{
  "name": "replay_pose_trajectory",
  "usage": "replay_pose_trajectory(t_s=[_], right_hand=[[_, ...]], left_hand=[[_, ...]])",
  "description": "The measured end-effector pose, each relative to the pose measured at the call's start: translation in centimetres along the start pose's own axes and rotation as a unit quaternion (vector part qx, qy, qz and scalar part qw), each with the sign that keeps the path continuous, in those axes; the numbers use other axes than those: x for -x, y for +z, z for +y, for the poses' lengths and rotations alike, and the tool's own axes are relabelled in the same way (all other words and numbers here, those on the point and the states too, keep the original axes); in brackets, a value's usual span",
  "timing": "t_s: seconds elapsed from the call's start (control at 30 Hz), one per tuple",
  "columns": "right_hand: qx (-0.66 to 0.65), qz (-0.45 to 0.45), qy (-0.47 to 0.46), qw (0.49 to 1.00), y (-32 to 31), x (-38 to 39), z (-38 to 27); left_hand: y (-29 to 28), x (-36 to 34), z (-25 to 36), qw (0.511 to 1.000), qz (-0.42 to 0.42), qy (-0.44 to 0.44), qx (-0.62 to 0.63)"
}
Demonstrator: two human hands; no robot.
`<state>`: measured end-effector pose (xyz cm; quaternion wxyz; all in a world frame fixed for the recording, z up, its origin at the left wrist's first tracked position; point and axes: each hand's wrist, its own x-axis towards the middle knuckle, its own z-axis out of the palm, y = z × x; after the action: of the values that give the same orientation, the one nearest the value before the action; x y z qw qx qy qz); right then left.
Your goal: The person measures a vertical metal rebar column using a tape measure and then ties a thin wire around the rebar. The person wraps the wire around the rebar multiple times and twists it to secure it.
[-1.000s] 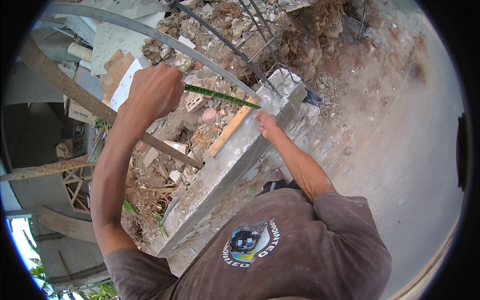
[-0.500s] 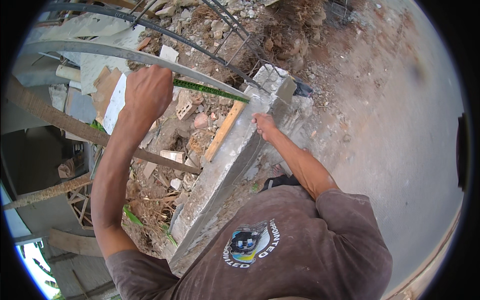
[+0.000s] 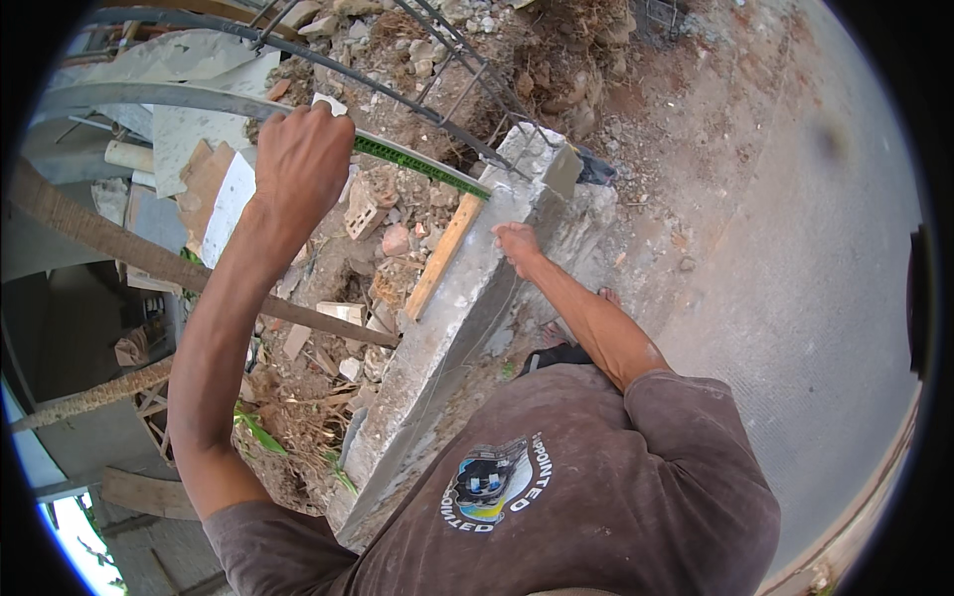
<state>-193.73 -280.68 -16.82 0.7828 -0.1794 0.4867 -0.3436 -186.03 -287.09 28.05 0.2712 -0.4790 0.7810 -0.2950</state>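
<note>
1. Rubble (image 3: 395, 241) spreads left of a concrete wall (image 3: 437, 333) in the head view.
2. Green tape (image 3: 422, 170) lies to the right of the left hand (image 3: 303, 154) and slightly below it in view, its long axis slanting down to the wall top beside the wood (image 3: 444, 256).
3. That left grip is closed around the tape's near end.
4. Nearer the far end, yet apart, is the right hand (image 3: 519, 245), fingers bent; whether it grips anything, I cannot tell.

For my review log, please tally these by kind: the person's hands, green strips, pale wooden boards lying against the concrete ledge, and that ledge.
Hands: 2 (left hand, right hand)
Green strip: 1
Pale wooden board: 1
Concrete ledge: 1
Total: 5
</note>
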Motion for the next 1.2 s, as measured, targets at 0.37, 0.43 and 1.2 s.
replay_pose_trajectory(t_s=[0.37, 0.43, 1.2], right_hand=[[0.064, 0.012, -0.013, 0.998, 0.8, 0.8, 0.5], [0.094, 0.005, -0.058, 0.994, 0.9, 0.6, 1.2], [0.727, -0.117, -0.349, 0.580, 17.0, -6.7, -0.2]], left_hand=[[0.0, 0.3, -0.1, 0.997, -0.015, -0.005, 0.070], [0.5, 0.2, 0.0, 0.998, -0.025, -0.013, 0.053], [0.0, 0.7, 0.6, 0.998, -0.016, 0.012, 0.054]])
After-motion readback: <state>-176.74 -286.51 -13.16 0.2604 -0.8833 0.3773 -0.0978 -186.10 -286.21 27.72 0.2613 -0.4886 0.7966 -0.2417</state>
